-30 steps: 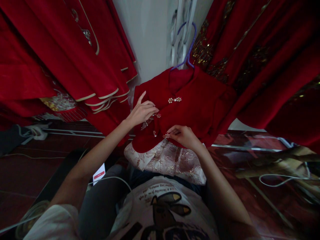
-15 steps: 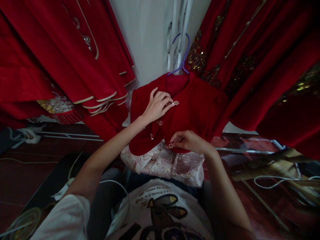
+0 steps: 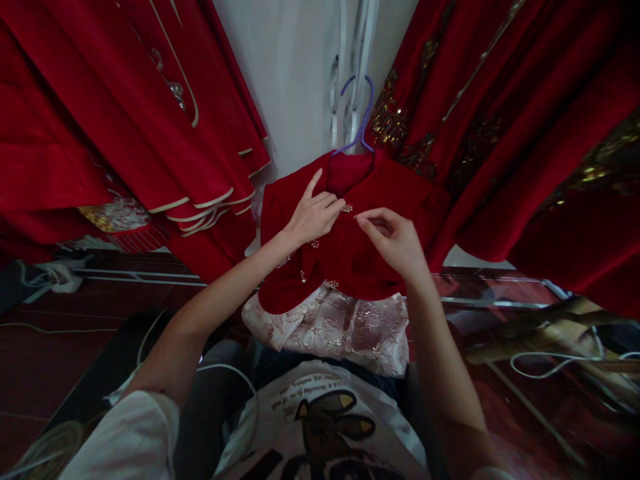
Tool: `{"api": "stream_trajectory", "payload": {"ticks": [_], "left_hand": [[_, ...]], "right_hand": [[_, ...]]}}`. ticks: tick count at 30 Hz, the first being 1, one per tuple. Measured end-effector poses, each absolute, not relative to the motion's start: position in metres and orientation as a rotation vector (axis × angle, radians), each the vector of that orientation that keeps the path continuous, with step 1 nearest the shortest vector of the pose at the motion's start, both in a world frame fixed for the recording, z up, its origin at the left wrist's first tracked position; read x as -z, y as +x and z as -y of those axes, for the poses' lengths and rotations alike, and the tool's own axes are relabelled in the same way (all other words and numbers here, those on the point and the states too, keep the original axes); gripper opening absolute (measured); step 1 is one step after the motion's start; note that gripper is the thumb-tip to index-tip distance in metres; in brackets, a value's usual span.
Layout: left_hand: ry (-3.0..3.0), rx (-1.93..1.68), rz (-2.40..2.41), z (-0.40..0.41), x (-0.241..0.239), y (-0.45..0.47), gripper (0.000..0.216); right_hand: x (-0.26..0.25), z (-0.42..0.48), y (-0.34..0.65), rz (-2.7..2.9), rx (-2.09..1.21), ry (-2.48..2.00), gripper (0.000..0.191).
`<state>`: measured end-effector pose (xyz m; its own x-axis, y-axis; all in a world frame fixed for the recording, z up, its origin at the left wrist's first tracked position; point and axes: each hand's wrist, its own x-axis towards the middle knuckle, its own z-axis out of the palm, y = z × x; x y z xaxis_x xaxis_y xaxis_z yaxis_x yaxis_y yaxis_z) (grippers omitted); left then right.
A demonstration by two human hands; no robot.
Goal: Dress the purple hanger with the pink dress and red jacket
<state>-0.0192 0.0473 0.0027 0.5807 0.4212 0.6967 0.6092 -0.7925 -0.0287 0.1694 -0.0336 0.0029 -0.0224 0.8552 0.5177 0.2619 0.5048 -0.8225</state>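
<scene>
A short red jacket [image 3: 385, 263] hangs from a purple hanger [image 3: 363, 127] with its front facing me. Small beaded ornaments run along its front, among them an upper ornament [image 3: 349, 208] and a lower ornament [image 3: 332, 285] by the hem. My left hand [image 3: 315, 215] lies over the jacket, index finger raised, with thumb and other fingers closed at the upper ornament. Just to the right of it, my right hand [image 3: 393, 240] is in a pinch before the cloth; whatever it holds is too small to see.
Pale brocade fabric [image 3: 360, 330] covers my lap below the jacket. Red garments [image 3: 200, 133] hang on the left, and red gold-trimmed garments [image 3: 480, 173] on the right. Behind the hanger is a white metal frame [image 3: 353, 87]. A white cable [image 3: 235, 373] crosses my leg.
My right hand has left the lower ornament and moved up beside the upper one. My left index finger has lifted, while that hand stays at the upper ornament.
</scene>
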Motion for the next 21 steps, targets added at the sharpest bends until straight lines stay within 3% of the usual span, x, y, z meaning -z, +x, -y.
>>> {"api": "stream_trajectory", "payload": {"ticks": [10, 21], "left_hand": [[-2.539, 0.936, 0.799, -0.046, -0.008, -0.022, 0.021], [-2.533, 1.14, 0.947, -0.05, -0.006, -0.018, 0.014]], "right_hand": [[-0.005, 0.024, 0.157, 1.518, -0.584, -0.938, 0.018], [-0.017, 0.015, 0.148, 1.478, -0.471, -0.865, 0.015]]}}
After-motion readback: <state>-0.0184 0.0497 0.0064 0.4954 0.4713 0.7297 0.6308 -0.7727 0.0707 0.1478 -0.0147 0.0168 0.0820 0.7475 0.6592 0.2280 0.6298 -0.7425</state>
